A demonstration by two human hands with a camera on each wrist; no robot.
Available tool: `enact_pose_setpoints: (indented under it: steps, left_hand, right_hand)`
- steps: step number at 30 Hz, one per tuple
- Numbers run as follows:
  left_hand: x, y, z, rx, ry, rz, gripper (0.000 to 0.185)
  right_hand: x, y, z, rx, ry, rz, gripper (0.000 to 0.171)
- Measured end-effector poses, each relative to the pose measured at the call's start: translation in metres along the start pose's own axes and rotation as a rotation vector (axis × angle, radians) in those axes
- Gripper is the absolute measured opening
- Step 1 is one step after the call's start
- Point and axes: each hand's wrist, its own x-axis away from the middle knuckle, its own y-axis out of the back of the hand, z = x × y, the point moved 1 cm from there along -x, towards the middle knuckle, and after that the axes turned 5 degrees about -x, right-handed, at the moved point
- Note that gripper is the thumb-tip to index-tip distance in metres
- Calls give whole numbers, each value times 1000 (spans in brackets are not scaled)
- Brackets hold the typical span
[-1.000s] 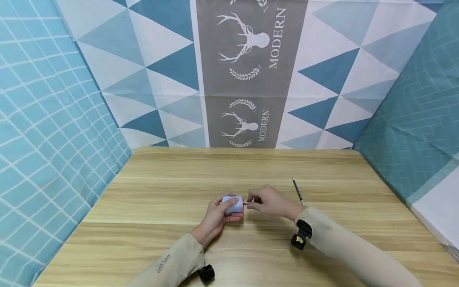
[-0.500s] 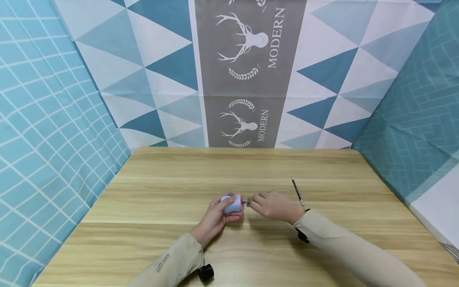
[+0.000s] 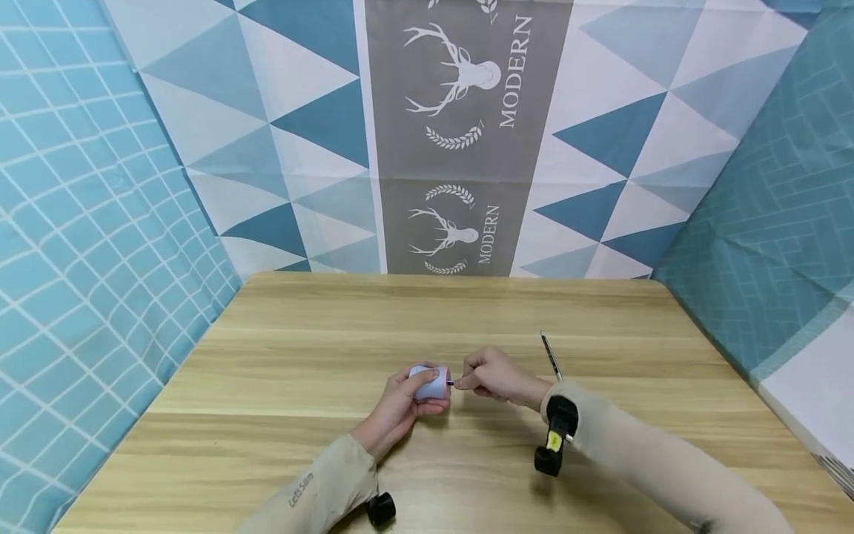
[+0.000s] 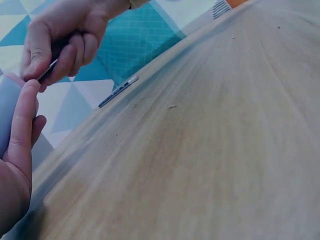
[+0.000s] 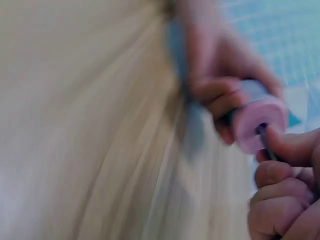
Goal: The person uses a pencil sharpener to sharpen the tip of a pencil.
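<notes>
Gripping sharpener (image 3: 430, 381), pencil (image 3: 459, 383) inserted

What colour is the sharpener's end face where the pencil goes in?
Pink, on the sharpener; body is pale blue. Right wrist view shows it best.

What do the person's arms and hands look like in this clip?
Both hands, left hand and right hand, are bare. Long beige sleeves cover both arms; the left one carries small dark lettering. A black wrist camera with a yellow mark sits at the right wrist.

Bright, even light; one wrist view blurred.
Head view is sharp, walls bowing outward toward 3 and 9 o'clock, soft shadows beneath the sleeves on the table (image 3: 280, 356). Right wrist view smears heavily; left wrist view stays fairly crisp.
</notes>
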Motion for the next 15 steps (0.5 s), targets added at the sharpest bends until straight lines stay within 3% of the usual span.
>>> enact_pose_setpoints:
  steps: [2,4,8,11,13,15]
  left_hand:
    - [0,-1,-1,-5,-2,22,27]
    - [1,-2,-3,-17,-10,42,28]
    - [2,-3,-3,-46,-37,61,26]
    - [3,-3,-3,-57,-47,62,21]
    - [2,-3,-3,-54,-50,64,20]
    - [2,-3,-4,-42,-49,58,20]
  right_hand:
    - [-1,5,2,-133,-159,33,30]
    - [-1,8,3,-207,-261,74,26]
    - [-1,13,2,-250,-319,135,23]
    - [0,15,2,-159,-216,130,26]
    - [3,16,2,-14,-57,108,22]
    - [5,16,3,213,181,91,12]
